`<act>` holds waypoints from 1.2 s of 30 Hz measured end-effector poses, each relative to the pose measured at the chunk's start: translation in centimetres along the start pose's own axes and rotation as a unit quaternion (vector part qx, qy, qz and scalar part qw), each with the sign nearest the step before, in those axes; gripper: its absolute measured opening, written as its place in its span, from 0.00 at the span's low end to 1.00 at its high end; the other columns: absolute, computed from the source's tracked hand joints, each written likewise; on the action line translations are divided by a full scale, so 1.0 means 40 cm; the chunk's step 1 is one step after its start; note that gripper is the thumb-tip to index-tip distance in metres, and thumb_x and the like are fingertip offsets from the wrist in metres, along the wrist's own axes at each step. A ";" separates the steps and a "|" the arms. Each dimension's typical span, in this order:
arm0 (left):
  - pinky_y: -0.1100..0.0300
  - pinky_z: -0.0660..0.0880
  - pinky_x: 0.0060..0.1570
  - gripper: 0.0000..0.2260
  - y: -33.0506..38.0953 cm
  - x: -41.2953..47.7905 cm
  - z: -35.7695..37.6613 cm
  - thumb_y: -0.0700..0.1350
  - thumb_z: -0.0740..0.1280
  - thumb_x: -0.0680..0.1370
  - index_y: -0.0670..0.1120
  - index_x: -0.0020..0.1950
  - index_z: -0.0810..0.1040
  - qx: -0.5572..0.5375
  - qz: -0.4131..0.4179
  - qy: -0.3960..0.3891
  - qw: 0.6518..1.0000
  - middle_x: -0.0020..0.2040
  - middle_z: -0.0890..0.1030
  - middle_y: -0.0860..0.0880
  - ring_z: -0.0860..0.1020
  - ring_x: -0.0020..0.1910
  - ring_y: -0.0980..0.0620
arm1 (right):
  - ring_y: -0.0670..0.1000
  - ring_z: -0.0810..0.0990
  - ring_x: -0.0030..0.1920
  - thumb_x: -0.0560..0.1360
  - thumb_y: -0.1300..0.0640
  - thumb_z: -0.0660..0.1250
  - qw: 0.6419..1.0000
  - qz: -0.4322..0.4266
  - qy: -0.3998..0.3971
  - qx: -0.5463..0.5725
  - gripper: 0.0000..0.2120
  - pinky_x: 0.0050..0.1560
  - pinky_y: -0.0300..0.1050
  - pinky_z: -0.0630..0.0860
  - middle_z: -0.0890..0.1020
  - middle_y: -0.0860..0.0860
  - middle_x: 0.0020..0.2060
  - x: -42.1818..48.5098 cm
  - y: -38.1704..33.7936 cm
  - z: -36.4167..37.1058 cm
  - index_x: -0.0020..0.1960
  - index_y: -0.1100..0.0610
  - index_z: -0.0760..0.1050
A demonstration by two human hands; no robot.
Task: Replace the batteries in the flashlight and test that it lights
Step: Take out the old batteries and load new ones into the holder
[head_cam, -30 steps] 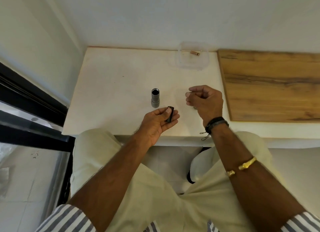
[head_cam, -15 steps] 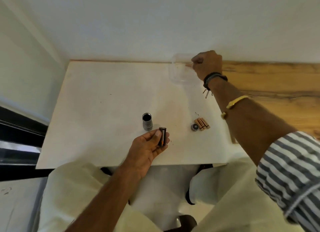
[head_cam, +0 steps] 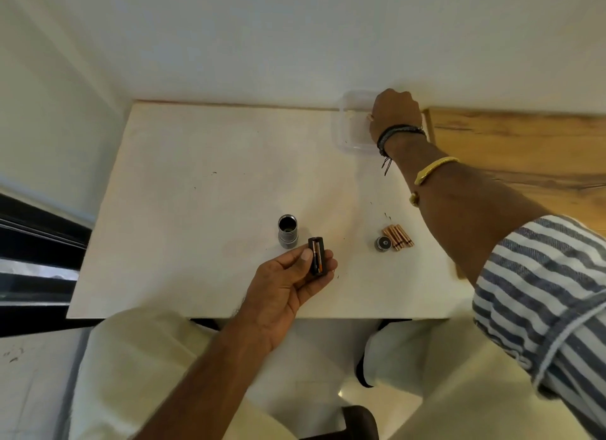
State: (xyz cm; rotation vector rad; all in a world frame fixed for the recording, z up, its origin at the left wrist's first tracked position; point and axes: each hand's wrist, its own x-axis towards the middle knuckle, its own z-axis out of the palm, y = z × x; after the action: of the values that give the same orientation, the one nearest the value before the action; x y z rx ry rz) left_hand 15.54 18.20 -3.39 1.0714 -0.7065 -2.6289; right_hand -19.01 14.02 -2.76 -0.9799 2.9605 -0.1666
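Right, the left hand has its thumb pressed on one side of a black battery holder and the fingertips curled up against the other, pinching it just above the near edge of the white table. One battery with an orange band sits in the holder's open slot, facing up. Just beyond the thumb, the silver flashlight body stands upright on the table, open end up, close to the holder but not touching it. Over to the right, the round tail cap lies flat, and right against it four copper-coloured batteries lie side by side in a tight row. Far across the table, the right hand is curled into a loose fist inside a clear plastic container by the wall; something small and copper-coloured peeks from its fingers, though what it grips I cannot tell. Dark cord bracelets and a gold bangle ring that arm, its striped sleeve rolled back. A wooden board lies beside the container.
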 end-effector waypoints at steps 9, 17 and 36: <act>0.55 0.82 0.50 0.12 0.001 -0.008 0.006 0.38 0.65 0.79 0.34 0.60 0.78 0.002 0.017 -0.001 1.000 0.55 0.83 0.36 0.84 0.53 0.42 | 0.55 0.83 0.55 0.74 0.59 0.70 0.980 0.047 0.035 0.193 0.09 0.54 0.47 0.81 0.85 0.52 0.53 -0.119 -0.015 -0.098 0.53 0.52 0.84; 0.54 0.81 0.51 0.10 -0.007 -0.024 -0.001 0.38 0.67 0.79 0.35 0.58 0.80 0.023 0.048 -0.013 0.999 0.54 0.84 0.36 0.83 0.54 0.40 | 0.49 0.86 0.45 0.71 0.63 0.73 0.870 0.063 0.036 0.488 0.10 0.50 0.49 0.84 0.87 0.47 0.41 -0.457 -0.023 -0.156 0.48 0.51 0.86; 0.54 0.81 0.51 0.12 -0.056 -0.061 0.008 0.40 0.69 0.78 0.38 0.61 0.81 0.127 0.091 -0.044 0.987 0.54 0.85 0.38 0.84 0.54 0.40 | 0.48 0.86 0.36 0.73 0.60 0.77 0.861 0.014 -0.003 0.509 0.05 0.43 0.49 0.86 0.87 0.50 0.36 -0.758 -0.017 -0.120 0.47 0.59 0.83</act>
State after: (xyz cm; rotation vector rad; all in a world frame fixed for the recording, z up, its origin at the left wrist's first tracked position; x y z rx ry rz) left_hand 17.01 21.13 -2.84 0.9059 -1.1267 -2.4899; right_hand 5.50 32.02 1.60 -0.7160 2.2514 -1.4983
